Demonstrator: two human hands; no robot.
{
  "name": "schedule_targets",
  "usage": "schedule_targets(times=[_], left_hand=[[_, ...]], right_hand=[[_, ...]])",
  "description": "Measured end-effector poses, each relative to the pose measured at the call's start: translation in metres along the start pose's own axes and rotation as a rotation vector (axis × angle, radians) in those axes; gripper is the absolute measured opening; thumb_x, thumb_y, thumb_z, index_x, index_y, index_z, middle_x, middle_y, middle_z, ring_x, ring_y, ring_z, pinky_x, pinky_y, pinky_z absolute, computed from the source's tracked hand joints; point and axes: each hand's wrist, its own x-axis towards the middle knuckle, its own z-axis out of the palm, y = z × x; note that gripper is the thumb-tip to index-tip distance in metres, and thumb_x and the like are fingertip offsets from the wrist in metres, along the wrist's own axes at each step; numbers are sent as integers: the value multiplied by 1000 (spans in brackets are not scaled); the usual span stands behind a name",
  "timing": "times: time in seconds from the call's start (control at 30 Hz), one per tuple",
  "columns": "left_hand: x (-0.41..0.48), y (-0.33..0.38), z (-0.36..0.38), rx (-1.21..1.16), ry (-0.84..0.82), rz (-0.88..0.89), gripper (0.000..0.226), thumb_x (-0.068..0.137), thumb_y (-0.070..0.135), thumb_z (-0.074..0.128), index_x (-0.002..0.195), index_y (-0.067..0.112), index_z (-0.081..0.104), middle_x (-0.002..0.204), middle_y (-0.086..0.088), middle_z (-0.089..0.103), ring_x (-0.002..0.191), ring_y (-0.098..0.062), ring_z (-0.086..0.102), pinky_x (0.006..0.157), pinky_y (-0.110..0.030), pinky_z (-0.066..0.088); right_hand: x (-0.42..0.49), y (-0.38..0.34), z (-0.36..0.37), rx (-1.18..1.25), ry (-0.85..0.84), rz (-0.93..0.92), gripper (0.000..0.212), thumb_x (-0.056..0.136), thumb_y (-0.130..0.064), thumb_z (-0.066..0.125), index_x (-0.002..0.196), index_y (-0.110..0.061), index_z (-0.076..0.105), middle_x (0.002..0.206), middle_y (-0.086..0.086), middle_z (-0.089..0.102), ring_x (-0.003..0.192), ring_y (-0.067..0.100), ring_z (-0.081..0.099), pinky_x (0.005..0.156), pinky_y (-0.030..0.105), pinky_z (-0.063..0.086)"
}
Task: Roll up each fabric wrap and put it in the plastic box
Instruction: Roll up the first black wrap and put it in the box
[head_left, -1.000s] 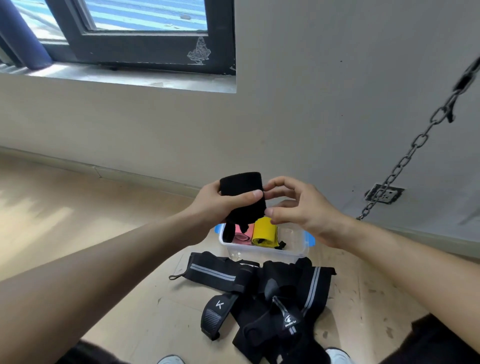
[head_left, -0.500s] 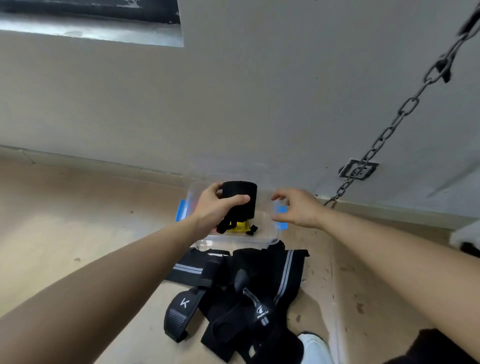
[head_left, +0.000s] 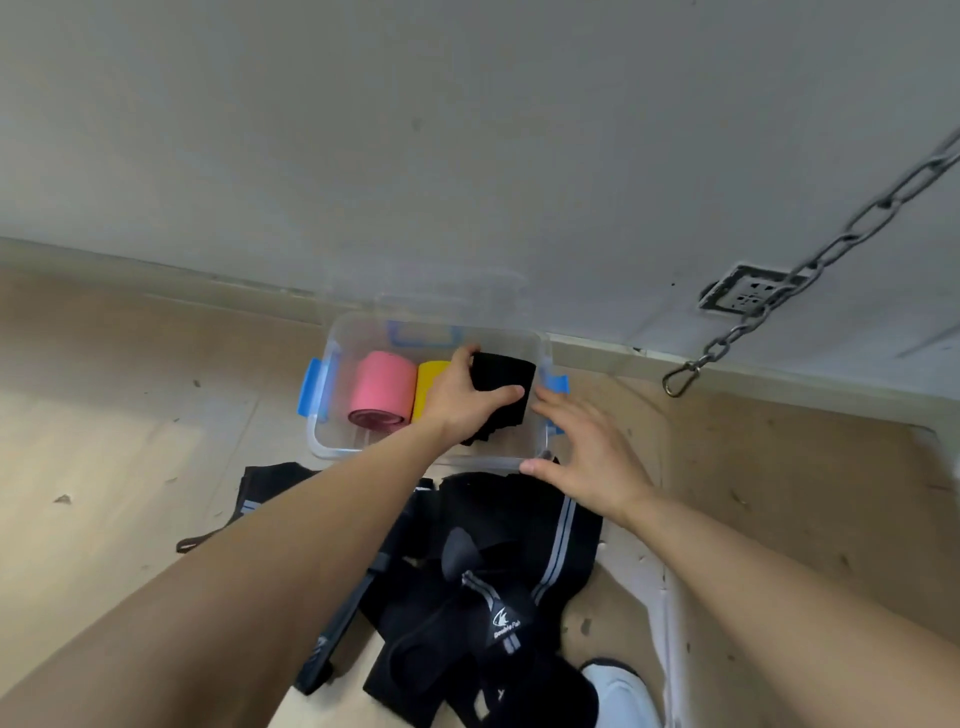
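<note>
Left hand (head_left: 470, 402): grip closed around 1 black rolled wrap (head_left: 506, 382), thumb across its near face, fingers over the far side. The roll is held within the plastic box (head_left: 353, 451), at its right end, with a loose tail hanging beneath.
Right hand (head_left: 582, 457): grip open, fingers straight and spread, holding nothing, at the box's near right corner. Contact with the rim cannot be told.
Box contents: 1 pink roll (head_left: 382, 387) at left; 1 yellow roll (head_left: 430, 376) in the middle, just beside the left hand.
Box: clear, blue latches, on the wooden floor (head_left: 130, 415) against the wall.
Nearer the person: a heap of unrolled black wraps (head_left: 498, 561) on the floor.
At right: a hanging chain (head_left: 852, 236) and a wall socket (head_left: 735, 300).
</note>
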Motion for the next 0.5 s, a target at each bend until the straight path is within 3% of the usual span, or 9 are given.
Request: schedule_targets(times=[0.1, 0.3, 0.37, 0.5], left_hand=[[7, -5, 8, 205, -12, 18, 91, 79, 43, 84, 152, 15, 38, 140, -8, 60, 128, -26, 58, 102, -37, 51], [13, -8, 11, 557, -8, 152, 86, 86, 58, 72, 148, 10, 38, 132, -18, 64, 120, -37, 62, 92, -43, 52], [14, -8, 8, 587, -1, 224, 78, 86, 51, 75, 145, 10, 43, 138, -15, 58, 121, -34, 59, 95, -42, 50], [20, -13, -8, 556, -55, 341, 46, 82, 8, 76, 125, 14, 58, 128, -10, 49, 108, -32, 60, 89, -36, 49]], right_hand=[[-2, 3, 4, 7, 37, -24, 79, 83, -52, 75, 152, -32, 42, 163, -19, 22, 151, 7, 20, 124, 33, 15], [-6, 2, 5, 80, 83, 42, 82, 78, -50, 81, 150, -35, 43, 163, -21, 18, 150, 6, 22, 115, 26, 12], [-6, 2, 4, 81, 76, 48, 82, 78, -51, 80, 150, -35, 43, 163, -22, 18, 150, 6, 22, 115, 25, 11], [-6, 2, 5, 84, 71, 51, 81, 78, -52, 80, 149, -34, 44, 163, -22, 18, 150, 6, 23, 116, 26, 12]])
